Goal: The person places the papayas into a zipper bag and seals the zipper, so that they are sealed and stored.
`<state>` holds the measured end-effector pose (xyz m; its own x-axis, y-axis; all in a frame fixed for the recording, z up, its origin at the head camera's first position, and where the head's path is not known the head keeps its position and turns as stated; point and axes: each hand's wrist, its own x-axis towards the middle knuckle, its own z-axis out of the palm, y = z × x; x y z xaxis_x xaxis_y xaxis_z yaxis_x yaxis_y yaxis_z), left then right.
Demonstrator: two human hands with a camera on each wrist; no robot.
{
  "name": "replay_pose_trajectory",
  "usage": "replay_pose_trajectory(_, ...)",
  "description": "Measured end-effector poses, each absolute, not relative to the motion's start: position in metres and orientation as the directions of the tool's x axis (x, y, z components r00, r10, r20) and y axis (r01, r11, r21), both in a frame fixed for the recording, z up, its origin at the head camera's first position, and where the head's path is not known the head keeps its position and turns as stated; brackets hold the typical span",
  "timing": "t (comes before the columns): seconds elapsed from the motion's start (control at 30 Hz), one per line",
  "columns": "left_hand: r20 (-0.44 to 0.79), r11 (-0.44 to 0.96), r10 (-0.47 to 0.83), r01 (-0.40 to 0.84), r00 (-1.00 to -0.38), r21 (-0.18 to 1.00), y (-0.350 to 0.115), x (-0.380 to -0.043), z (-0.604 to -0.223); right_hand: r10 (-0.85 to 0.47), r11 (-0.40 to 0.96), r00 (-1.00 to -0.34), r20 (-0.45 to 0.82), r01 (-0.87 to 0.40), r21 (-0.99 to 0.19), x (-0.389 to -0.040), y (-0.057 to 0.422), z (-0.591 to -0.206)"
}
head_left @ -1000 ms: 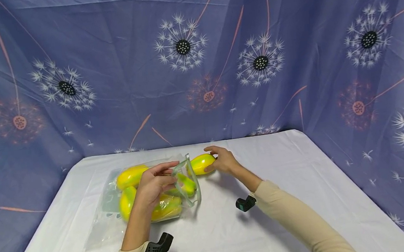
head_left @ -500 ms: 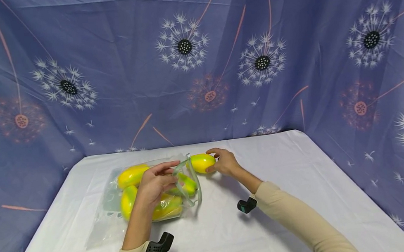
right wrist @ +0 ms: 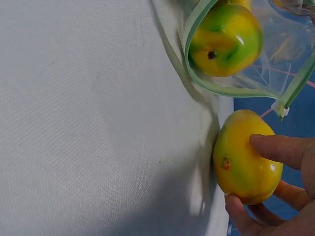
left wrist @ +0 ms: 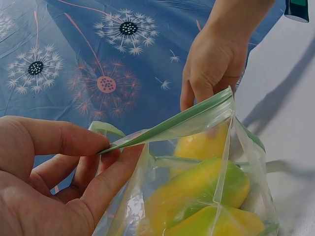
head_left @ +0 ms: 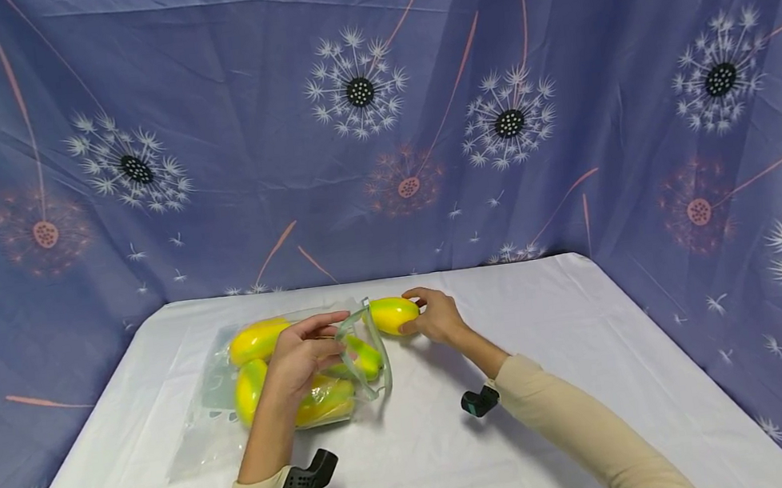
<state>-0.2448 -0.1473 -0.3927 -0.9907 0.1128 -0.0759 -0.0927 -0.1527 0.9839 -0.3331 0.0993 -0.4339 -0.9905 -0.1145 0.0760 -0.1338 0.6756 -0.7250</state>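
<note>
In the head view a clear zip bag (head_left: 201, 439) with a green rim lies left of centre, with several yellow-green oval fruits (head_left: 256, 341) in it. My left hand (head_left: 297, 359) pinches the rim of its mouth between thumb and fingers; the left wrist view shows the green zip strip (left wrist: 184, 117) raised there. My right hand (head_left: 440, 317) holds another yellow-green oval fruit (head_left: 396, 316) at the mouth. In the right wrist view the thumb lies on this fruit (right wrist: 246, 162) and fingers curl beneath it. It sits just outside the mouth, beside the slider (right wrist: 280, 109).
A white cloth covers the table (head_left: 566, 320). Behind it and at both sides hangs a blue dandelion-print curtain (head_left: 262, 130). Black wrist cameras (head_left: 310, 472) stick out from both sleeves. The bag's flat end spreads to the left.
The right hand's fingers have drawn slightly to the right along the fruit. The left hand and bag hold their places, and the head view has shifted a little.
</note>
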Motion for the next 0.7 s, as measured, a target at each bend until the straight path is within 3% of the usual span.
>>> replay_pose_trajectory(0.7,-0.072,-0.146,0.099,-0.086,-0.992,0.985,-0.147,-0.244,-0.393,-0.156,0.692,-0.982,0.103,-0.183,-0.699,-0.314,0.118,-0.403)
